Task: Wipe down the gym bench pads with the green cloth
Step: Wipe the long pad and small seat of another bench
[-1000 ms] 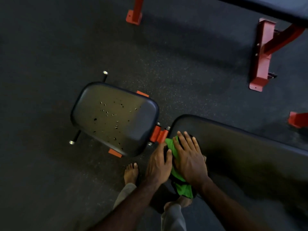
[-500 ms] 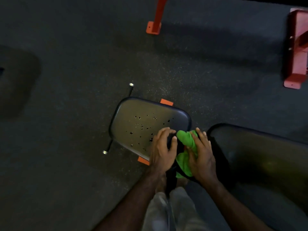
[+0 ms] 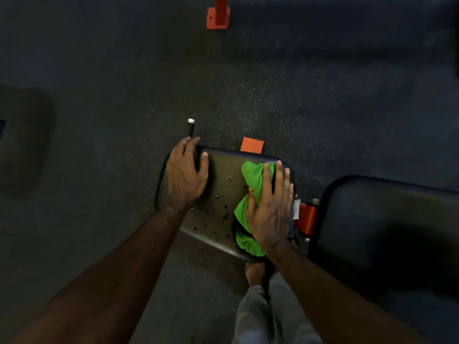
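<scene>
2 hands (image 3: 186, 173) (image 3: 270, 207), 1 green cloth (image 3: 250, 175), seemingly 2 pads (image 3: 223, 194) (image 3: 387, 219).

Dark speckled rubber floor (image 3: 285, 100), dim light. Orange metal foot (image 3: 218, 18) of other equipment stands at top. Dark blurred shape (image 3: 24, 135) lies on floor at left.
</scene>
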### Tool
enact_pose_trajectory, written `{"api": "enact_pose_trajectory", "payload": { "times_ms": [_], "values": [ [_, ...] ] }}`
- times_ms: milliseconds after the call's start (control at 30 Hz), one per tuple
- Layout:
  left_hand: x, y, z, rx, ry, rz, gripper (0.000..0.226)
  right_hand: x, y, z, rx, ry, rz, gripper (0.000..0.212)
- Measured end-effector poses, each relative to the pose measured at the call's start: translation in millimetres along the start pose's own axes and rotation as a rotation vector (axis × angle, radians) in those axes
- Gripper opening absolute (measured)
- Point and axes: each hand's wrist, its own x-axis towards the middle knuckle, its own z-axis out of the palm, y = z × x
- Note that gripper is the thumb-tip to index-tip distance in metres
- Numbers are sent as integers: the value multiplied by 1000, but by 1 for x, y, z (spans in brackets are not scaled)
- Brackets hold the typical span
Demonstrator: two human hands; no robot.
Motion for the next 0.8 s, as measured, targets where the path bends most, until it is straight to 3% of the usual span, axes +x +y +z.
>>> {"api": "enact_pose_trajectory", "payload": {
  "times_ms": [133, 300, 433, 500, 567, 700, 800],
  "values": [
    [-8, -10, 18, 98, 38, 20, 48, 23, -6, -1, -56, 3, -77, 72],
    [-9, -12, 23, 68, 83, 23, 47, 46, -26, 2, -38, 73, -16, 67],
    [-11, -9, 23, 43, 114, 28, 48, -2, -16, 8, -151, -124, -342, 76],
    [-10, -8, 20, 41, 84, 35, 49, -5, -6, 5, -205, -131, -398, 78],
    [-8, -10, 22, 44, 56, 26, 50, 9, -5, 6, -190, -28, -251, 78],
    [-8, -10, 25, 7, 70, 60, 50, 30, -52, 20, -2, 239, 270, 72],
    [-8, -12, 27, -11, 83, 59, 49, 14, -70, 37, -41, 209, 199, 74]
  ]
}}
